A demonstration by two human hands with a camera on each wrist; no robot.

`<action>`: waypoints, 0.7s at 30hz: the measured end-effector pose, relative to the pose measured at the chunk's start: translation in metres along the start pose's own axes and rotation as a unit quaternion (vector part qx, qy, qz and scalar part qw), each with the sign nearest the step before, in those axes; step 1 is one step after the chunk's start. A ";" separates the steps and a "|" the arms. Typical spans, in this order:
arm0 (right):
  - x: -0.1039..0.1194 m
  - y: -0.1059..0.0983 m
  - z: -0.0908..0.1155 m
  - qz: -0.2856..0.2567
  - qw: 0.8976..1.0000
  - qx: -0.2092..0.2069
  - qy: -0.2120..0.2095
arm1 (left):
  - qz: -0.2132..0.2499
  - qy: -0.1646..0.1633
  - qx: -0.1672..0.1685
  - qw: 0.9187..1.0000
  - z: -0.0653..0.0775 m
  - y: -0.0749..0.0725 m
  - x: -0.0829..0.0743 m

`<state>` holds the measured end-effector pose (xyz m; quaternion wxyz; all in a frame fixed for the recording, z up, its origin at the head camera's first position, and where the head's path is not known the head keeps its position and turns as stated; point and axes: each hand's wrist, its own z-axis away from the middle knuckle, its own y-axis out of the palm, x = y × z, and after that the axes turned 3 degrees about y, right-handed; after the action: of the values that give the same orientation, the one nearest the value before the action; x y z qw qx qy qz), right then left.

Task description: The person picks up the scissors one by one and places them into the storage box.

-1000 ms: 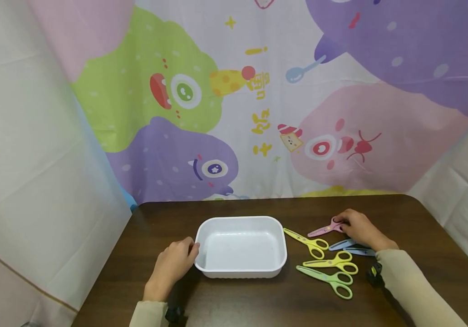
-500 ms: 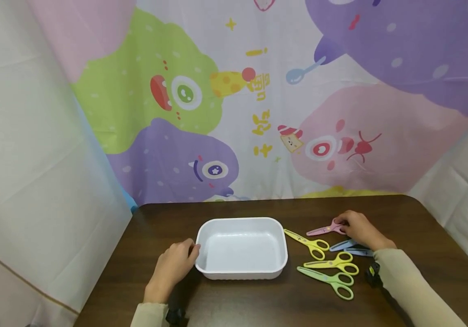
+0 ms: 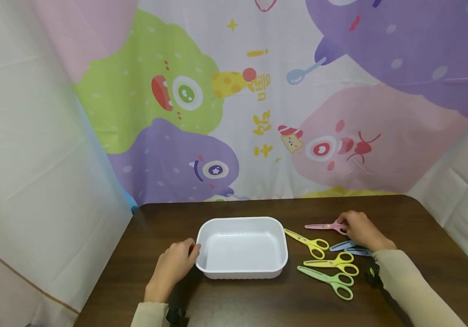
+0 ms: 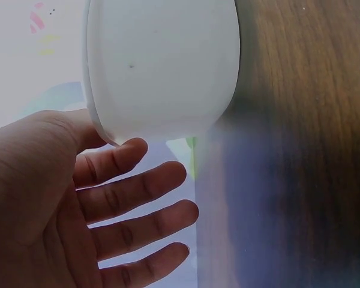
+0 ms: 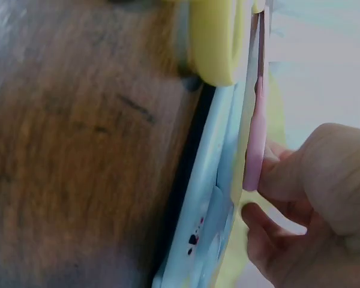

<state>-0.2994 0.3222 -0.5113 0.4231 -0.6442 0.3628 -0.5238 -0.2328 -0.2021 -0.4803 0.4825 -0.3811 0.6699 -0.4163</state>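
My left hand [image 3: 175, 264] pinches the left rim of a white plastic tray [image 3: 242, 274] between thumb and index finger; in the left wrist view its other fingers [image 4: 147, 228] are spread below the tray's end. At the right, my right hand [image 3: 362, 230] holds the handle of a pair of pink scissors [image 3: 323, 226], whose blades point left. The right wrist view shows the pink handle [image 5: 257, 141] edge-on against the thumb. Just nearer than that hand lie two pairs of blue scissors [image 3: 342, 245], their handles partly hidden by the hand and wrist.
Beside the tray's right end lie yellow scissors [image 3: 307, 243]. A second yellow pair [image 3: 328, 263] and green scissors [image 3: 327, 277] are nearer the front. Everything stands on a dark brown table [image 3: 234, 304], with a cartoon-printed curtain [image 3: 258, 177] behind it.
The pink scissors have turned in my right hand's grip, their tips swinging away from me and slightly left. My left hand and the tray stay in place.
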 end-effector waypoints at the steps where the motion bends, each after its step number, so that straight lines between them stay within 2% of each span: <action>1: 0.000 -0.001 0.001 0.006 1.000 -0.003 0.009 | 0.000 -0.001 0.002 1.000 0.000 0.000 0.000; 5: 0.003 -0.006 0.005 0.027 0.999 -0.015 0.029 | 0.002 -0.003 0.005 1.000 0.000 0.000 0.000; 12: 0.010 -0.012 0.007 0.021 0.999 -0.026 0.033 | 0.007 -0.003 0.004 1.000 0.000 0.000 0.000; 21: 0.014 -0.016 0.004 0.009 0.999 -0.038 0.018 | 0.013 -0.003 0.000 1.000 -0.001 0.001 0.001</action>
<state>-0.2921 0.3162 -0.4916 0.3959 -0.6472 0.3957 -0.5175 -0.2341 -0.2027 -0.4811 0.4895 -0.3734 0.6733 -0.4093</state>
